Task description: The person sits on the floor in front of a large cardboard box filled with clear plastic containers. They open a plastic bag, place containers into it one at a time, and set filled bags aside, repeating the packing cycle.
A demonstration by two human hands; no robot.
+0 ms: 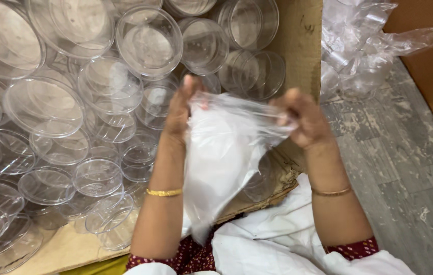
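**Both hands pinch a plastic bag**

Left hand (pixel 179 109) and right hand (pixel 303 118): each grip pinches the top edge of a thin plastic bag (pixel 221 163), held between them above the lap. Behind: cardboard box (pixel 298 35) full of clear round containers (pixel 99 86). Right: grey floor (pixel 404 168), crumpled clear bags (pixel 364 46).

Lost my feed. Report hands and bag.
Left hand, right hand both pinching the clear plastic bag mouth. Clear round containers heaped in the cardboard box behind it.
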